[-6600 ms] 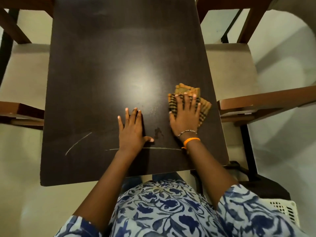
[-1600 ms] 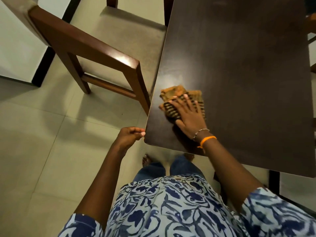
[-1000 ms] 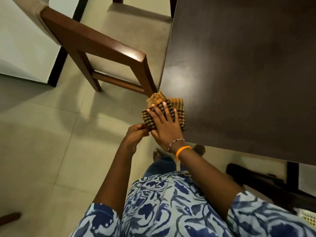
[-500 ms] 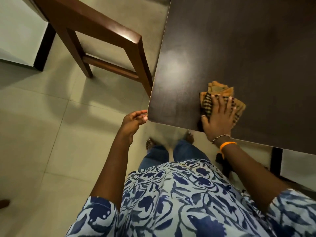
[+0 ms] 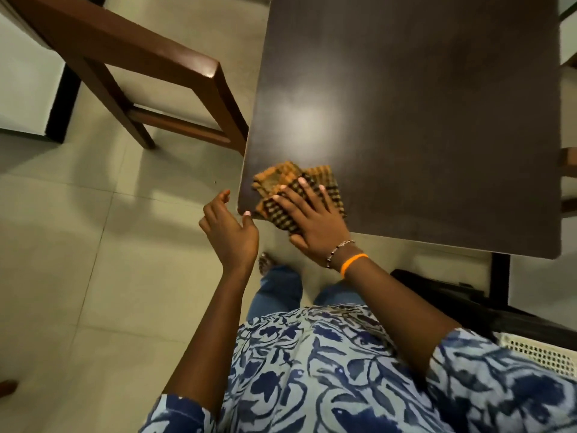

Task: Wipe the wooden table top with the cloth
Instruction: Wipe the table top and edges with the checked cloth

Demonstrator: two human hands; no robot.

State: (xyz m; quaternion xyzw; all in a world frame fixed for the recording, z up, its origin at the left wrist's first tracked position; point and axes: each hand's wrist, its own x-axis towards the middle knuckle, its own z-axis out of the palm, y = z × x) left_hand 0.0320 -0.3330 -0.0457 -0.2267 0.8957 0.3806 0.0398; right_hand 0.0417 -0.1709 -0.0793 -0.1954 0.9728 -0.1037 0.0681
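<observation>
The dark wooden table top (image 5: 421,120) fills the upper right. A folded orange-and-black checked cloth (image 5: 281,179) lies at its near left corner. My right hand (image 5: 312,217) presses flat on the cloth, fingers spread, an orange band and a bead bracelet on the wrist. My left hand (image 5: 231,232) is cupped just off the table's corner, below the edge, fingers curled and apart, thumb near the corner. It holds nothing that I can see.
A brown wooden chair (image 5: 140,67) stands left of the table over the pale tiled floor (image 5: 62,245). A black table leg and base (image 5: 499,282) lie under the near right side. A white perforated basket (image 5: 543,357) is at the lower right.
My right hand has slid the cloth left along the near edge, back to the table's near left corner. My left hand stays cupped just off that corner.
</observation>
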